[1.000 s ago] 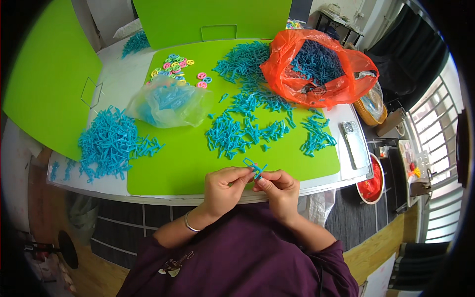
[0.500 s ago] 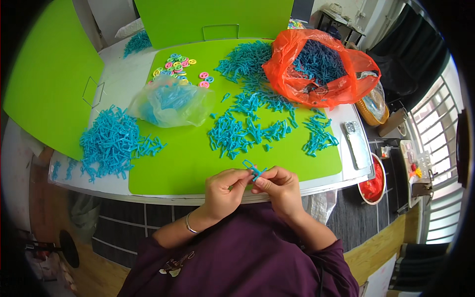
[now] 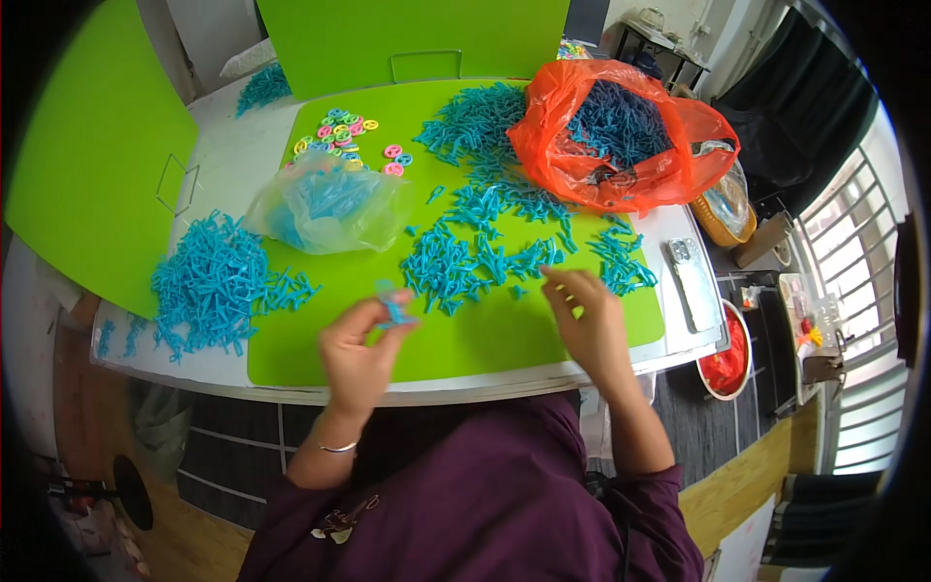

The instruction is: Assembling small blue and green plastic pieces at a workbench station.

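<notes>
My left hand (image 3: 356,354) pinches a small blue plastic piece (image 3: 394,310) between thumb and fingers, above the front of the green mat (image 3: 320,354); the piece is slightly blurred. My right hand (image 3: 590,320) is open with its fingers bent forward, and nothing shows in it. Its fingertips are close to the right end of a middle heap of blue plastic pieces (image 3: 441,267). Another small cluster of blue pieces (image 3: 621,262) lies just beyond that hand. To the left is a larger heap of finished-looking blue pieces (image 3: 208,281), spilling over the mat's edge.
A translucent bag (image 3: 335,209) of blue pieces sits on the mat, with colourful rings (image 3: 339,131) behind it. An orange-red bag (image 3: 718,184) holds darker pieces at the back right. A phone (image 3: 690,281) lies on the white table (image 3: 218,145). Green boards (image 3: 87,145) stand behind and left.
My hands have moved apart. The left went left, carrying the blue piece; the right let go of it and moved forward and right toward the loose pieces.
</notes>
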Motion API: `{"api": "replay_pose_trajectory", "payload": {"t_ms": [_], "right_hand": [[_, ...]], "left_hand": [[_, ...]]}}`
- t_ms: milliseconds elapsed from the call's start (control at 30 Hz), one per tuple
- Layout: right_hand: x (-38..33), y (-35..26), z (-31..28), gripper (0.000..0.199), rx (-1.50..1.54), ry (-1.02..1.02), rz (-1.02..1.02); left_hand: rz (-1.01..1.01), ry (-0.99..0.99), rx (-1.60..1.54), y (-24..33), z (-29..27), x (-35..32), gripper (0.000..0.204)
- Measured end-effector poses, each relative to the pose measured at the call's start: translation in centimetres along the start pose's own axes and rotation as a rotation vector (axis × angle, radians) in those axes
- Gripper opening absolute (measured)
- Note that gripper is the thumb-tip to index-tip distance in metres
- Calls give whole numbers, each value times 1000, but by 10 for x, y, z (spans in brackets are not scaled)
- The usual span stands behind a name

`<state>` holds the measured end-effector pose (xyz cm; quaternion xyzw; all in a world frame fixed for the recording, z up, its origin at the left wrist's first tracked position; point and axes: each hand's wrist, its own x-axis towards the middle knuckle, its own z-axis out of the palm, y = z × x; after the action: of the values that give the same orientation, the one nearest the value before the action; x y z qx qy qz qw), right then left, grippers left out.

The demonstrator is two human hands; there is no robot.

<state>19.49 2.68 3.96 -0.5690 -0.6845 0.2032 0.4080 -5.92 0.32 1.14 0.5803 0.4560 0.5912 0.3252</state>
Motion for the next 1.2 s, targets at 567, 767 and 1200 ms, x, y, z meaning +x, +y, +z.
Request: {"api": "replay_pose_trajectory", "payload": {"t_ms": [567, 767, 1200], "right_hand": [[32, 25, -14, 8, 804, -37, 329], [-43, -5, 36, 12, 510, 318, -27], [44, 53, -19, 16, -680, 296, -189]], "left_hand": [[311, 155, 730, 13, -24, 19, 36], [-485, -321, -528, 14, 65, -24, 28], [-738, -325, -1013, 8, 55, -9, 29]]}}
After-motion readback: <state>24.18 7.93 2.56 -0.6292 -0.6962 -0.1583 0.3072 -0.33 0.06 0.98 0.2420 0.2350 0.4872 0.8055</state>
